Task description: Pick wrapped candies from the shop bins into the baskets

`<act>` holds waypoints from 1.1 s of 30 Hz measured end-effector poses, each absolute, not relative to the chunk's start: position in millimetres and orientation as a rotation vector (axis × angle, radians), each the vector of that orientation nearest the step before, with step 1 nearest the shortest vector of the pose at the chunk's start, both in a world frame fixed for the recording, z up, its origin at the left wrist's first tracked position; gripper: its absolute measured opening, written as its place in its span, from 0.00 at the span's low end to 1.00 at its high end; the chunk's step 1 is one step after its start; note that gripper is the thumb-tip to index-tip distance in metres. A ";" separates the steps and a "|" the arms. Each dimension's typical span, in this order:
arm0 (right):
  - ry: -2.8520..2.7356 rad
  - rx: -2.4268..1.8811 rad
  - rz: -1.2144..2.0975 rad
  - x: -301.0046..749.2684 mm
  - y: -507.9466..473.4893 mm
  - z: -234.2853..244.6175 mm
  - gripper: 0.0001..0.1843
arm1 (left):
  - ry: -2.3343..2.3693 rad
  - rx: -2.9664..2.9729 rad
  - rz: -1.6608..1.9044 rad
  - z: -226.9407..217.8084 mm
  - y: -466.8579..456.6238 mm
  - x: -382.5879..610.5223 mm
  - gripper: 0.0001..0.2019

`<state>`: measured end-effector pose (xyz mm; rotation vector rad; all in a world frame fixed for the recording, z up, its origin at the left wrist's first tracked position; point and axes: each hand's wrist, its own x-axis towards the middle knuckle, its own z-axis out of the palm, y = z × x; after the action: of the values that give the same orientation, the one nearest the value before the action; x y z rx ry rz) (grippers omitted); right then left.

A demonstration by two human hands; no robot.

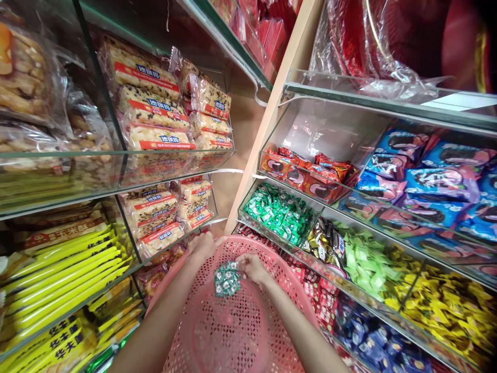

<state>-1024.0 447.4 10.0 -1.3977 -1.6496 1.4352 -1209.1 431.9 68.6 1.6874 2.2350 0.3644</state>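
A pink perforated plastic basket (pixel 233 331) stands in front of me, between my forearms. At its far left rim is my left hand (pixel 202 245), closed over the edge. My right hand (pixel 251 267) is above the inside of the basket, its fingers pinching the corner of a small flat bunch of green-wrapped candies (pixel 227 280). The bunch hangs over the basket's inner wall. Similar loose green candies (pixel 277 212) fill a glass-fronted bin just beyond the basket, to the right.
Glass shelves flank me. On the left are wrapped sachima cakes (pixel 155 106) and yellow wafer packs (pixel 77 280). At right are red packets (pixel 306 173), blue packets (pixel 446 181), light green candies (pixel 367 259) and yellow candies (pixel 442 305). A wooden post (pixel 267 119) divides the shelves.
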 end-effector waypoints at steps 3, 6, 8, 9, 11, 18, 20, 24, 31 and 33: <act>-1.588 -1.420 1.444 -1021.3 447.3 3.5 0.02 | 2.232 1.696 0.368 69.2 432.0 -1208.7 0.34; -1.527 -1.438 1.462 -1021.6 446.4 1.0 0.04 | 2.242 1.702 0.381 67.9 432.8 -1208.3 0.35; -1.498 -1.447 1.474 -1023.4 445.9 -0.3 0.05 | 2.245 1.710 0.384 67.0 433.1 -1208.3 0.36; -1.487 -1.451 1.479 -1024.6 445.7 -0.9 0.06 | 2.246 1.713 0.384 66.9 433.0 -1208.3 0.36; -1.476 -1.459 1.483 -1026.7 445.3 -2.3 0.08 | 2.243 1.713 0.383 67.4 432.3 -1208.4 0.36; -1.526 -1.490 1.433 -1029.6 445.3 -7.0 0.11 | 2.235 1.710 0.375 69.1 430.6 -1208.5 0.35; -1.571 -1.515 1.391 -1030.2 446.1 -7.5 0.10 | 2.244 1.711 0.380 67.6 431.2 -1208.6 0.35; -1.711 -1.580 1.202 -1029.3 447.4 -5.3 0.04 | 2.253 1.717 0.390 65.8 431.9 -1208.8 0.36; -1.980 -1.552 0.725 -1024.5 432.8 39.2 0.04 | 2.241 1.697 0.378 67.1 430.9 -1209.8 0.35; -2.091 -1.476 0.567 -1023.4 426.9 67.2 0.07 | 2.250 1.693 0.372 67.1 431.2 -1209.7 0.36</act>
<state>-1023.4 426.9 67.2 -1.4758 -2.0911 0.5665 -1209.7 431.2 67.1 1.6927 2.2498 0.3720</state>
